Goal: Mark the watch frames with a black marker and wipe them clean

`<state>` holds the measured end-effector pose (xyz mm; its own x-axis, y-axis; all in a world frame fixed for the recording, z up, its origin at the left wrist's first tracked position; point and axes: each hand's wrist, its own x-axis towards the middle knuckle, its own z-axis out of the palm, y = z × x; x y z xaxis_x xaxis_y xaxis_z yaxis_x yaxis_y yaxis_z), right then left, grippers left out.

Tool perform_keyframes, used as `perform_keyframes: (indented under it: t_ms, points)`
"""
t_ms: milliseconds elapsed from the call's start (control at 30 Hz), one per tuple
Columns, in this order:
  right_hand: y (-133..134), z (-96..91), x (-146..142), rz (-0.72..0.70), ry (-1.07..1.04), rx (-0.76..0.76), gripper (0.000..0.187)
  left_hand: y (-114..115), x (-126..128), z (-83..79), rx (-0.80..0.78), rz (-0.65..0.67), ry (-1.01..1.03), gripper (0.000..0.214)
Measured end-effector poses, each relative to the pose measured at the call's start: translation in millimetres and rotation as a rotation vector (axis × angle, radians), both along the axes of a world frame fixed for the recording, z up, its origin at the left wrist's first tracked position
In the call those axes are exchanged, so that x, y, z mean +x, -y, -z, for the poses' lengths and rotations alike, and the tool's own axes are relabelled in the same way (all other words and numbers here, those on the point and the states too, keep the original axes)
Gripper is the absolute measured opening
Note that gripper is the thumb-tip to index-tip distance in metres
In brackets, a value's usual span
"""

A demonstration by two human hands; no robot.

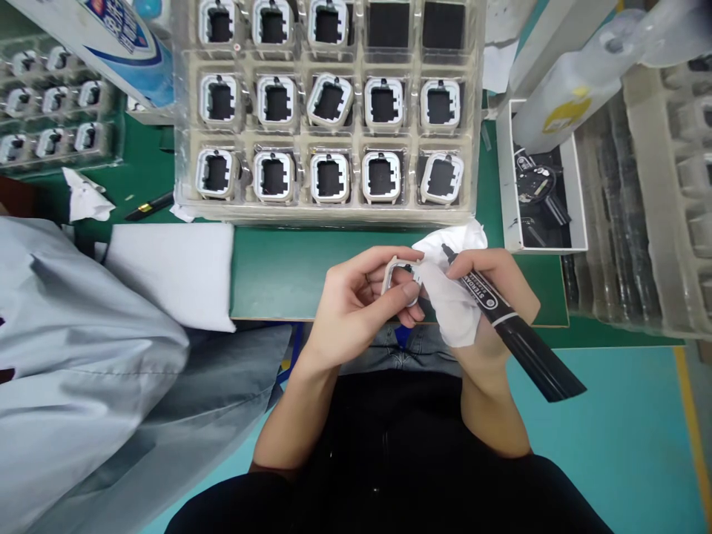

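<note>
Between its thumb and fingers, my left hand (356, 304) grips a small whitish watch-case frame (391, 276) with a rounded square opening. My right hand (495, 278) is closed around a black marker pen (509, 322) whose tip points up and left. A crumpled white tissue (453, 304) is also held in that hand and touches the right side of the frame. Just beyond my hands lies a clear plastic tray (328, 213) with rows of similar frames (329, 178). Two pockets at its upper right show only dark bottoms.
A white box (581, 200) at the right holds a spray bottle (578, 96) and dark parts. Stacked trays (656, 222) stand beyond it. To the left are a white foam sheet (172, 274), a black pen (150, 205) and a person in a grey-blue garment (83, 356).
</note>
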<state>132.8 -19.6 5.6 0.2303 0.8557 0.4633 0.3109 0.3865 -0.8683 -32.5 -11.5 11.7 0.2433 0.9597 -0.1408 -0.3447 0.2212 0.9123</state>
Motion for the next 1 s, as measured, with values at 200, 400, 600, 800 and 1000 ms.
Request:
perform_keyframes:
  t_ms: [200, 400, 600, 800, 1000]
  points:
    - [-0.6, 0.2, 1.4, -0.004, 0.017, -0.016, 0.017, 1.2, -1.0, 2.5, 0.018, -0.021, -0.049, 0.03]
    - [-0.5, -2.0, 4.9, -0.049, 0.031, -0.021, 0.012, 3.8, -2.0, 7.1, 0.037, -0.02, -0.072, 0.032]
    - [0.0, -1.8, 7.5, -0.06, 0.059, -0.059, 0.013, 3.4, -2.3, 6.8, 0.073, -0.02, -0.156, 0.031]
    - [-1.0, -1.3, 7.5, -0.068, 0.068, -0.059, 0.014, 0.1, -3.0, 5.7, 0.145, 0.027, -0.211, 0.027]
    - [-2.6, -4.0, 8.3, -0.133, 0.013, -0.103, 0.018, 0.0, -2.9, 7.6, 0.256, 0.073, -0.306, 0.025]
